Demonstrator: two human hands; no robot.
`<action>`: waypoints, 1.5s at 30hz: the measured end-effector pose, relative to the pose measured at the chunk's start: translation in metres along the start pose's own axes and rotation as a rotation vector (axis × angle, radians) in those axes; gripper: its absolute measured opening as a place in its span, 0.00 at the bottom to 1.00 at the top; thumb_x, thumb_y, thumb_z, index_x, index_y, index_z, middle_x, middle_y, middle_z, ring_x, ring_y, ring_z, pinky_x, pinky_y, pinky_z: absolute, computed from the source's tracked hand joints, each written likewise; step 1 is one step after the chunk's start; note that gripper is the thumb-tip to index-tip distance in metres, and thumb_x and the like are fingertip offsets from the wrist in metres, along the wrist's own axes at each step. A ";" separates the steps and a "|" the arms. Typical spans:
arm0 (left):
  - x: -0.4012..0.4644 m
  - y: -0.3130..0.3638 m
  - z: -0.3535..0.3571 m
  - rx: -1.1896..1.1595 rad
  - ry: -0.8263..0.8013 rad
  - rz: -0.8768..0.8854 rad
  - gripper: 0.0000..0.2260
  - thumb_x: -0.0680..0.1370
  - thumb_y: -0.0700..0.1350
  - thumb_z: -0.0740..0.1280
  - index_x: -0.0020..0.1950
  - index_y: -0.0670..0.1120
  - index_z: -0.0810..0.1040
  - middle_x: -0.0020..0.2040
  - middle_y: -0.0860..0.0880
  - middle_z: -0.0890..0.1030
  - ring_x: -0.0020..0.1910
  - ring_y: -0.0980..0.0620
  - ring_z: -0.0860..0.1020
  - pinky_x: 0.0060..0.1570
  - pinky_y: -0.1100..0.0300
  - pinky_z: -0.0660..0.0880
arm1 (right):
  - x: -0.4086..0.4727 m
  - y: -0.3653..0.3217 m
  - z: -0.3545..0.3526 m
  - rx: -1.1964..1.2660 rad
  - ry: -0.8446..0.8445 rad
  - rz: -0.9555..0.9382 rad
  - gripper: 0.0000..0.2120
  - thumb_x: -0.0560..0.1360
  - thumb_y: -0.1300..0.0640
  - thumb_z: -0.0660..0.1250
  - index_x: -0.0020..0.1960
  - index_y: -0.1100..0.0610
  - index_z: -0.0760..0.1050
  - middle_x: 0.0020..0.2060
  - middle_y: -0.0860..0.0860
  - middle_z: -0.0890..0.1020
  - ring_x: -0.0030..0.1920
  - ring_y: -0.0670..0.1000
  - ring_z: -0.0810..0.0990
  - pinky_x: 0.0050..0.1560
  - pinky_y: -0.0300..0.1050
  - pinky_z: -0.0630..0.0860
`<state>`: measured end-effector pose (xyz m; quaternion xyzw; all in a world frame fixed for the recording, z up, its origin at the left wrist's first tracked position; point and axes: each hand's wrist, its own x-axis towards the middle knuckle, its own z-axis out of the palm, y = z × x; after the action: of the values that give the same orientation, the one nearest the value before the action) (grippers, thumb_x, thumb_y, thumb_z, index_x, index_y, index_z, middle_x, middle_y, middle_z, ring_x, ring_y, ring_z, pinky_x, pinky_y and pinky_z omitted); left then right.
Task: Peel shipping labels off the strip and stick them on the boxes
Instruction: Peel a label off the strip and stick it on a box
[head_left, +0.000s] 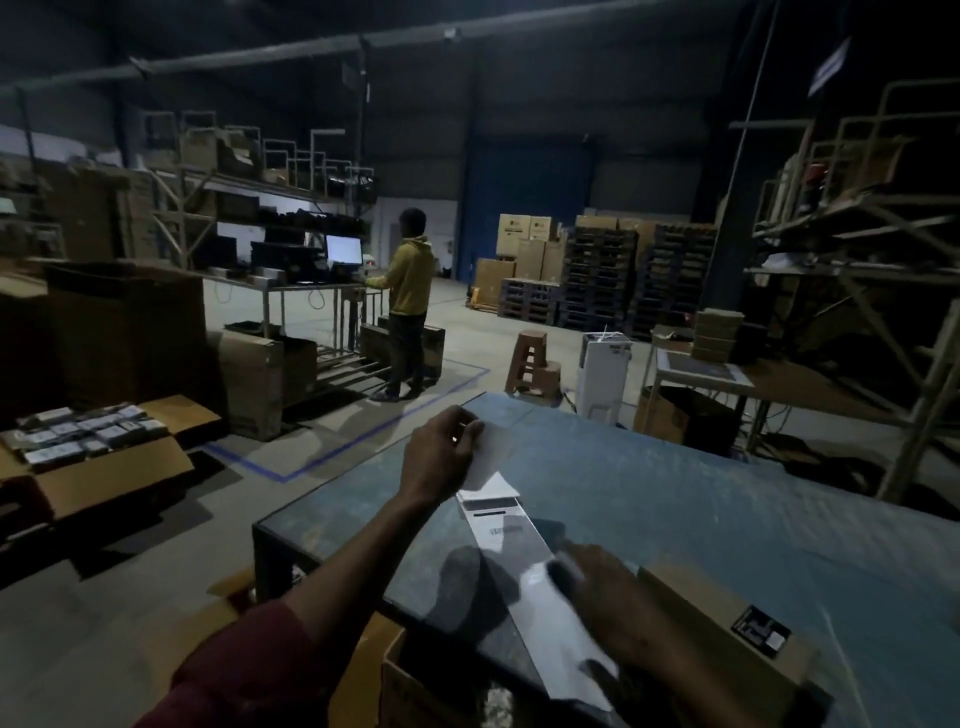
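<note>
A long white label strip (524, 551) lies across the blue-grey table (701, 509), running from its middle toward me. My left hand (441, 457) pinches a white label (488, 457) at the strip's far end, lifted off the backing. My right hand (613, 592) rests on the near part of the strip, holding it down; motion blur hides how its fingers lie. A flat cardboard box (727, 639) with a black printed patch sits on the table just right of my right hand.
An open carton (104, 467) of small packed boxes stands on the floor at left. Another open carton (410, 675) is below the table's near edge. A person in a yellow hoodie (408, 306) stands at a computer desk. Stools, pallets and shelving stand behind.
</note>
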<state>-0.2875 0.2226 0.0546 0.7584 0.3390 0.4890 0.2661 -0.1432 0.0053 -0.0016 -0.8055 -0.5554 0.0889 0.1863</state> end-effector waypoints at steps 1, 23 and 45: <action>-0.012 0.013 0.000 -0.025 0.047 0.083 0.07 0.81 0.46 0.71 0.44 0.54 0.79 0.38 0.54 0.83 0.40 0.50 0.83 0.40 0.56 0.76 | -0.003 -0.005 -0.008 0.172 0.097 0.050 0.44 0.72 0.22 0.37 0.71 0.45 0.73 0.70 0.45 0.77 0.69 0.48 0.74 0.69 0.45 0.69; -0.160 0.117 0.121 0.044 -0.235 0.857 0.20 0.75 0.67 0.73 0.58 0.55 0.83 0.48 0.57 0.84 0.45 0.52 0.81 0.52 0.50 0.76 | -0.118 0.095 -0.102 1.133 0.689 0.511 0.05 0.77 0.66 0.73 0.51 0.61 0.85 0.42 0.57 0.89 0.40 0.59 0.89 0.37 0.49 0.82; -0.155 0.105 0.182 -0.057 -0.854 0.153 0.45 0.53 0.67 0.69 0.68 0.47 0.81 0.57 0.47 0.82 0.52 0.45 0.82 0.54 0.52 0.79 | -0.139 0.139 -0.113 1.025 0.518 0.602 0.20 0.72 0.72 0.75 0.62 0.60 0.78 0.45 0.60 0.88 0.39 0.58 0.89 0.33 0.48 0.83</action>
<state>-0.1377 0.0235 -0.0240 0.9080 0.1275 0.1586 0.3662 -0.0346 -0.1903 0.0378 -0.7304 -0.1296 0.1939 0.6420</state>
